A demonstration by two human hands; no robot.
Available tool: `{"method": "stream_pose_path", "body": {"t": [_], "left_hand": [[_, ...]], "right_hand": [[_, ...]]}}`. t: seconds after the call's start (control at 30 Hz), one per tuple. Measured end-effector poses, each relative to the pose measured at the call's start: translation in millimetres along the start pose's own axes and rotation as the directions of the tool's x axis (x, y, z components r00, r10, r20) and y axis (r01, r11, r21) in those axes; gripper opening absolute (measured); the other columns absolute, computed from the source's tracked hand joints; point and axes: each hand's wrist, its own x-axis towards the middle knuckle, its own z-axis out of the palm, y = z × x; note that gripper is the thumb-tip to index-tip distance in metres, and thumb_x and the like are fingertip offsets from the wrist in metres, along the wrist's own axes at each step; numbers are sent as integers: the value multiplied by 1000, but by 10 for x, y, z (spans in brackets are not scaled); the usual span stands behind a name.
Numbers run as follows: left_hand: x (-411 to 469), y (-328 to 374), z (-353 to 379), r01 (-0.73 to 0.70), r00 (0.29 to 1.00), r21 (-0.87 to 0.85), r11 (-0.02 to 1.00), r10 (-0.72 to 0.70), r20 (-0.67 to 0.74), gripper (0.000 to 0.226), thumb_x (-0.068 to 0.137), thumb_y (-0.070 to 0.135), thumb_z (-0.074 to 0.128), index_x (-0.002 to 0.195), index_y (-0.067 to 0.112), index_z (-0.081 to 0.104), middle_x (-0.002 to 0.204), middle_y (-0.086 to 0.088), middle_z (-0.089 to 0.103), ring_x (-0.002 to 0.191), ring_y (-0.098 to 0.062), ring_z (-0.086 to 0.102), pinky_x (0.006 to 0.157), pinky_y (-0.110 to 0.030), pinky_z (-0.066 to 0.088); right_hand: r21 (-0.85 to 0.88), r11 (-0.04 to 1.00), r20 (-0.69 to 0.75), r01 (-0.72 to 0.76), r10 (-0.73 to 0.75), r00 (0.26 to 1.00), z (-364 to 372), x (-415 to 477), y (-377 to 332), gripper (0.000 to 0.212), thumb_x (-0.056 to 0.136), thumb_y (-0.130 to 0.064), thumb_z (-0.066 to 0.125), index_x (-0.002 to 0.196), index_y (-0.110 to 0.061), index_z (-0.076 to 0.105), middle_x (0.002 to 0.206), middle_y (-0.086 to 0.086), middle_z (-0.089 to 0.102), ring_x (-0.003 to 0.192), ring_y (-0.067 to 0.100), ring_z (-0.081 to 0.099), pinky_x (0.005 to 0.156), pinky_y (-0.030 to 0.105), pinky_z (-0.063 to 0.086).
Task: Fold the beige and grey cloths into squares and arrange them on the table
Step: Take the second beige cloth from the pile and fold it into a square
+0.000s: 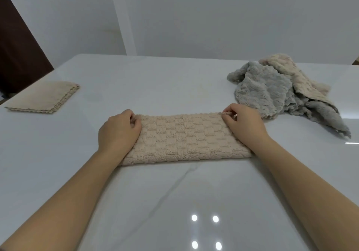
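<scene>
Beige cloth [184, 140] folded strip | left hand [118, 132] pinches far-left corner | right hand [244, 122] pinches far-right corner

No writing, label, brand mark, number or sign can be read anywhere: not on the checked beige cloth [184, 138] pinched by the left hand [118, 132] and the right hand [244, 126], the folded beige stack [42, 98] left of the left hand, the crumpled grey cloth [268, 87] beyond the right hand, or the white table [155, 79].

Glossy white table [155, 192] with 4 light glints [194, 218], pale wall [194, 17] behind, dark brown panel [17, 46] left.
</scene>
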Motion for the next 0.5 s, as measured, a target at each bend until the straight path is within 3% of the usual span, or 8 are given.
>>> {"method": "stream_pose_path", "body": {"t": [0.1, 0.17, 0.27, 0.4, 0.5], "left_hand": [[30, -40, 34, -35, 999, -34, 999, 35, -6, 16, 93, 29, 50, 83, 17, 54, 80, 4, 55, 75, -18, 51, 59, -31, 35], [75, -83, 63, -61, 998, -81, 995, 64, 24, 13, 92, 26, 52, 97, 17, 60, 100, 1, 57, 96, -22, 52, 79, -36, 41], [111, -115, 75, -76, 992, -80, 994, 83, 98, 31, 93, 25, 52, 122, 18, 61, 118, -2, 55, 114, -24, 46, 98, -41, 34], [107, -101, 43, -65, 990, -111, 992, 78, 116, 15, 91, 22, 52, 101, 22, 63, 99, 5, 51, 102, -21, 48, 90, -38, 35], [93, -80, 0, -38, 989, -238, 971, 71, 129, 10, 87, 14, 56, 85, 23, 55, 85, 8, 55, 83, -15, 52, 80, -36, 41]], "right_hand": [[-35, 998, -27, 42, -43, 999, 50, 4, 42, 12, 93, -28, 60, 92, -16, 65, 90, -2, 57, 83, 17, 53, 70, 35, 43], [-39, 996, -33, 79, -81, 996, 61, 7, 64, 12, 94, -26, 60, 92, -14, 63, 91, -3, 53, 86, 17, 50, 71, 34, 40], [-119, 977, 5, 179, -180, 984, 67, 19, 78, 10, 94, -23, 59, 92, -13, 60, 86, -4, 52, 89, 24, 51, 75, 41, 43], [-153, 960, 54, 235, -229, 972, 48, 34, 73, 6, 88, -18, 61, 85, -16, 55, 82, -3, 54, 80, 23, 51, 72, 41, 41], [-29, 970, 91, 241, -238, 967, -2, 16, 55, 13, 84, -12, 64, 82, -17, 52, 81, -3, 52, 73, 15, 48, 67, 30, 39]]}}
